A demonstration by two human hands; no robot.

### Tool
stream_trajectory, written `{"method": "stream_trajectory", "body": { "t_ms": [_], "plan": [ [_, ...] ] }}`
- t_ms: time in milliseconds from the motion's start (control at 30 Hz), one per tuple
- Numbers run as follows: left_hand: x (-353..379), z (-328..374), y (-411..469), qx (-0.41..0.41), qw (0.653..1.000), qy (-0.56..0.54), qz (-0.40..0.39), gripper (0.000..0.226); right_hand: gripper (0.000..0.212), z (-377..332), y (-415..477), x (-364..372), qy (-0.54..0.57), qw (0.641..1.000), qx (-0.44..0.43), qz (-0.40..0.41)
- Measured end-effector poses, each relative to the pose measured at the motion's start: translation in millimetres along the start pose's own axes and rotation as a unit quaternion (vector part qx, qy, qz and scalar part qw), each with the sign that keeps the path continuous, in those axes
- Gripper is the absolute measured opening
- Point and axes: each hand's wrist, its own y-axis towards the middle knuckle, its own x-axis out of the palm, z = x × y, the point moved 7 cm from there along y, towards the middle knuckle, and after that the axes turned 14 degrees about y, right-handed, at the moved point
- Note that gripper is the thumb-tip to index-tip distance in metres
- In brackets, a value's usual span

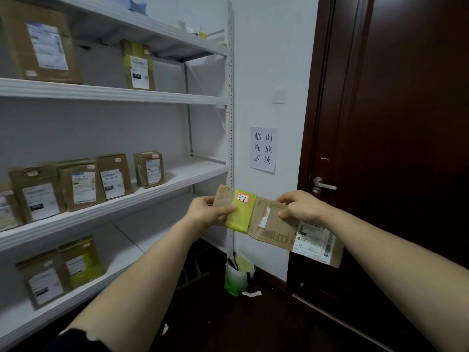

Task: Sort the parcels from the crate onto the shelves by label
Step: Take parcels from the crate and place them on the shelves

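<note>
— White shelves [114, 94] fill the left wall, a dark door [406, 123] stands at right, and a paper sign [263, 149] hangs on the wall between them.
— Where is the parcel [272, 227]?
— Held in mid-air in front of the shelves' end post, apart from every shelf. It is flat cardboard, tilted, with its right end lower.
— What holds it?
— Both hands. The left grip [208, 209] pinches the left end, with the thumb on the front face touching the yellow tape [241, 217]. The right grip [302, 207] pinches the top edge near the middle, fingers curled over the cardboard.
— Any marks?
— A red-edged sticker [243, 197] sits on the tape. It seems to read 3-3-5, though the writing is small. A white label [313, 241] covers the lower right corner.
— And the shelves?
— Boxes [148, 169] stand on three levels, labels facing out, with a row of them on the middle one. A green-and-white bag [238, 275] sits on the floor by the post.
</note>
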Motion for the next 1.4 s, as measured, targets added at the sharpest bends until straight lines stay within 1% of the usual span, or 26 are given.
{"method": "stream_trajectory", "body": {
  "t_ms": [33,133,167,267,333,467,667,900,1033,1233,1400],
  "plan": [
    [-6,-1,1,-0.007,1.0,-0.004,0.005,0.054,0.032,-3,4,4,0.001,1.0,-0.003,-0.003],
    [-23,-6,4,-0.031,0.999,-0.026,0.028,0.036,0.032,-10,17,18,-0.002,1.0,-0.01,-0.014],
    [-28,-8,5,-0.04,0.998,-0.032,0.041,0.036,0.033,-12,22,23,-0.001,1.0,-0.011,-0.018],
    [-44,-22,14,-0.054,0.996,-0.013,0.065,0.045,0.034,-15,37,39,-0.008,0.999,-0.01,-0.033],
    [-49,-34,20,-0.069,0.995,0.0,0.065,0.046,0.033,-14,46,50,-0.009,0.999,-0.006,-0.041],
    [-56,-50,34,-0.077,0.995,0.019,0.065,0.04,0.031,-9,63,71,0.006,0.998,-0.001,-0.056],
    [-57,-64,70,-0.097,0.993,0.024,0.061,0.044,0.029,2,110,82,0.028,0.997,0.012,-0.07],
    [-48,-90,140,-0.127,0.988,0.044,0.078,0.049,0.029,28,197,94,0.027,0.993,0.002,-0.111],
    [-35,-108,188,-0.164,0.98,0.034,0.104,0.049,0.029,47,260,100,0.013,0.989,-0.012,-0.15],
    [-19,-131,254,-0.219,0.965,0.017,0.143,0.048,0.029,62,361,103,-0.018,0.976,-0.042,-0.212],
    [-35,-155,277,-0.272,0.942,0.008,0.196,0.053,0.035,58,421,142,-0.038,0.958,-0.071,-0.277]
  ]
}}
